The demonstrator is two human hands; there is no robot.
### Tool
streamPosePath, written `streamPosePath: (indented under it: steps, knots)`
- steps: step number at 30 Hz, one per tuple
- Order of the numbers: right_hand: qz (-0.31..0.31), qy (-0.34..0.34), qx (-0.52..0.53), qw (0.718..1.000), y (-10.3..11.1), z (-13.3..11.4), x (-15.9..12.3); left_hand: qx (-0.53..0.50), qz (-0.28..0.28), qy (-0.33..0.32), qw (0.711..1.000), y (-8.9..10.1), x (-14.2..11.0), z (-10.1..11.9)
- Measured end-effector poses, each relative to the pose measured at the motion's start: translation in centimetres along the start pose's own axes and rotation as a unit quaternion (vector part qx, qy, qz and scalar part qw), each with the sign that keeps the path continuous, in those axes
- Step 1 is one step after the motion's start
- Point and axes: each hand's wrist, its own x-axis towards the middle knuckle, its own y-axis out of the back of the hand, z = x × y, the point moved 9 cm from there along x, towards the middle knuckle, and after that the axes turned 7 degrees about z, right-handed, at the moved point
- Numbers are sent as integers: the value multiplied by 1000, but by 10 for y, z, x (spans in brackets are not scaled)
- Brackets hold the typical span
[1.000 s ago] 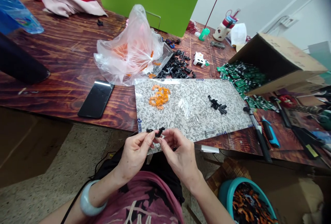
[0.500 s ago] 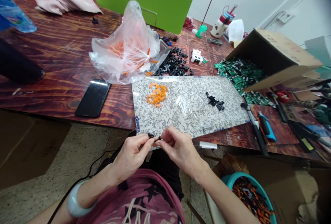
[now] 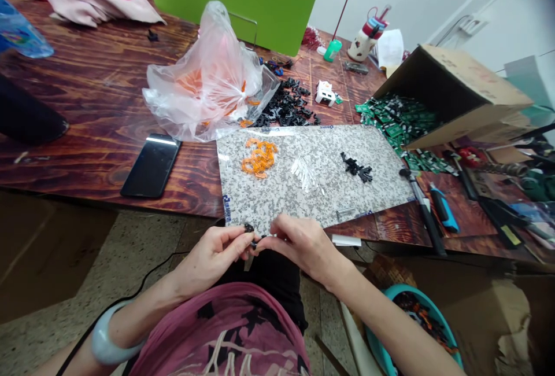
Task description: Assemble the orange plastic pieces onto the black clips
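Note:
Between thumb and forefinger, my left hand (image 3: 219, 251) pinches a small black plastic part (image 3: 248, 228) just off the front edge of the speckled board (image 3: 277, 202). My right hand (image 3: 303, 246) meets it there, its fingertips closed on the dark lower end of what looks like the same part; the fingers hide most of it. On the board lie a heap of orange plastic clips (image 3: 259, 158), a fan of thin whitish strips (image 3: 304, 173) and a small pile of black plastic parts (image 3: 356, 166). A short clear piece (image 3: 346, 212) rests near the board's front edge.
A phone (image 3: 151, 166) lies left of the board. Behind it are a plastic bag (image 3: 208, 87) and a heap of black parts (image 3: 288, 104). Rightward stand a cardboard box (image 3: 472, 81) spilling green circuit boards (image 3: 403, 118), a hammer (image 3: 427, 214) and a blue-handled cutter (image 3: 444, 208). Below is a teal bucket (image 3: 379, 344).
Both hands have come down slightly and left, and the black part between them has turned so less of it shows. The whole view has shifted a little. The piles look the same.

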Motion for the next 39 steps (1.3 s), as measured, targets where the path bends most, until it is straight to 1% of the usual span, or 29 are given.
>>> streamPosePath:
  steps: [3, 6, 10, 14, 20, 23, 28, 31, 36, 39]
  knots:
    - [83, -6, 7, 997, 7, 2, -8, -42, 24, 21, 999, 3, 3, -3]
    - [115, -32, 13, 993, 6, 7, -14, -61, 39, 29, 997, 4, 5, -5]
    - [115, -64, 38, 991, 2, 11, -16, -69, 51, 37, 996, 6, 5, -10]
    - [107, -74, 56, 990, -1, 12, -15, -78, 61, 41, 994, 8, 6, -12]
    - [126, -55, 48, 989, 1, 5, -12, -90, 96, 41, 990, 11, 5, -11]
    - [120, -60, 51, 990, -1, 4, -11, -119, 112, 47, 985, 12, 4, -11]
    - [127, -31, 49, 990, -1, 1, -10, -180, 108, 70, 975, 7, 4, -16]
    - [139, -17, 39, 989, 0, -1, -11, -203, 110, 68, 971, 5, 5, -19]
    - [163, -18, 7, 986, 2, -3, -11, -179, 157, 42, 970, 9, 4, -17]
    - [186, -17, 5, 982, 4, -7, -11, -171, 171, 28, 970, 10, 4, -12]
